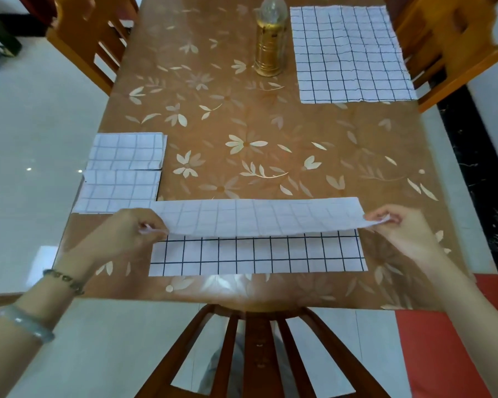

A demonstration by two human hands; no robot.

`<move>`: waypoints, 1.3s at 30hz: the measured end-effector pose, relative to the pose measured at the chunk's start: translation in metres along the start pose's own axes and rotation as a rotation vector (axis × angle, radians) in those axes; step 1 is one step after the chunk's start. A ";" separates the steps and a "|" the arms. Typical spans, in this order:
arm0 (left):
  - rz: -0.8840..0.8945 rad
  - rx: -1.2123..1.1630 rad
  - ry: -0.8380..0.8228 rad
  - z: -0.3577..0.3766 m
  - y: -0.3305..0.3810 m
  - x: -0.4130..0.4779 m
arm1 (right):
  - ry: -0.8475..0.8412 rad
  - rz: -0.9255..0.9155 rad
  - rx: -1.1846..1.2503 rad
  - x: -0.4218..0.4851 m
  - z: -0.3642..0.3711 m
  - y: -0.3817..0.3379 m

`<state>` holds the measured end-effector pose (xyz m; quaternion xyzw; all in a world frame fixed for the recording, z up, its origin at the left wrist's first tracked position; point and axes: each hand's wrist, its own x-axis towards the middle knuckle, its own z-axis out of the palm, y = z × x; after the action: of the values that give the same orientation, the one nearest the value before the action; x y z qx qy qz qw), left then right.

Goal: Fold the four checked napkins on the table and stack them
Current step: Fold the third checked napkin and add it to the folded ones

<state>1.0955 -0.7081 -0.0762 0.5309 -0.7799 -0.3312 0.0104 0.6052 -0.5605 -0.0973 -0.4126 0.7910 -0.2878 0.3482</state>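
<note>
A white napkin with a dark check [256, 255] lies near the table's front edge, its far half lifted and turned toward me, pale underside up. My left hand [127, 234] pinches the lifted edge's left corner. My right hand [399, 225] pinches its right corner. Two folded napkins sit side by side at the left edge, one farther [127, 152] and one nearer [118, 191]. A flat, unfolded napkin [351, 53] lies at the far right.
The table [242, 124] has a brown floral cover. A gold bottle with a clear round stopper [270, 38] stands at the far middle. Wooden chairs stand at far left [90, 38], far right [448, 53] and right below me [259, 354].
</note>
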 end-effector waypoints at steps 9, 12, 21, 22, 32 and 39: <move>0.038 0.577 -0.225 0.044 0.005 -0.015 | -0.004 -0.090 -0.352 -0.027 0.035 0.038; 0.059 0.544 -0.207 0.044 0.008 -0.020 | 0.017 -0.180 -0.448 -0.026 0.035 0.041; 0.273 0.413 0.064 0.124 0.045 0.046 | 0.019 -0.440 -0.378 -0.024 0.178 -0.054; 0.252 0.416 0.064 0.134 0.049 0.053 | -0.042 -0.469 -0.459 -0.023 0.196 -0.059; 0.129 0.454 0.118 0.174 0.044 0.066 | -0.131 -0.537 -0.837 0.010 0.213 -0.017; 0.101 0.468 0.168 0.183 0.044 0.066 | -0.101 -0.542 -0.768 0.009 0.226 -0.036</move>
<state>0.9634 -0.6614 -0.2185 0.5048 -0.8574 -0.0953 -0.0317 0.7964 -0.6240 -0.2072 -0.7165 0.6862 -0.0346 0.1209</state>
